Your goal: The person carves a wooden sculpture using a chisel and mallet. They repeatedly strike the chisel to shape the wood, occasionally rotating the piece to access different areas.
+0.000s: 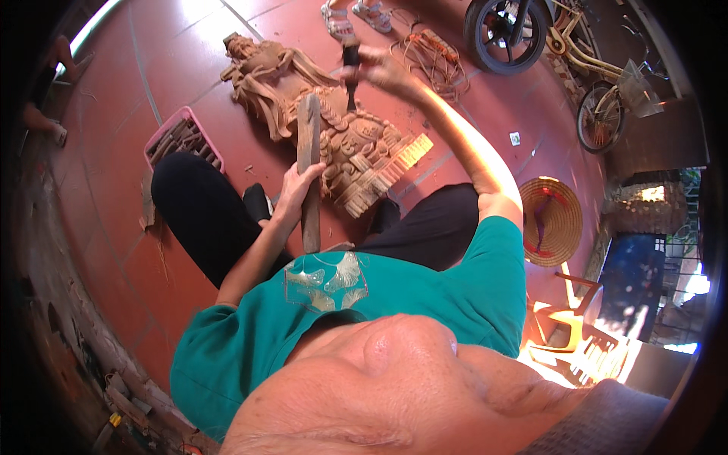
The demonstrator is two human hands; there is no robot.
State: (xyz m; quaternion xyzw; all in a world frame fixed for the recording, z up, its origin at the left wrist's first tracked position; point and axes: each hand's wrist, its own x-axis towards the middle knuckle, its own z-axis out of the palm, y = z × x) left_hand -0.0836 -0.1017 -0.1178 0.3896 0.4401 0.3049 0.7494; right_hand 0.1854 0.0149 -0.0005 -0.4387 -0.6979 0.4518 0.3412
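Note:
A carved wooden statue point(356, 144) lies on the tiled floor in front of me, with a robed figure toward the far left and a stepped base toward me. My left hand point(294, 189) is closed round the lower part of a long flat wooden bar point(309, 136), which stands out over the statue's near-left side. My right hand point(385, 72) grips a dark-handled chisel point(350, 64). The chisel points down at the statue's carved middle; whether its tip touches the wood I cannot tell.
A pink basket point(163, 130) of narrow tools sits left of my knee. Beyond the statue are a person's sandalled feet point(339, 21) and a coiled orange cord point(436, 57). A motorbike wheel point(506, 34), bicycle point(599, 117), straw hat point(561, 220) and chair point(561, 322) stand on the right.

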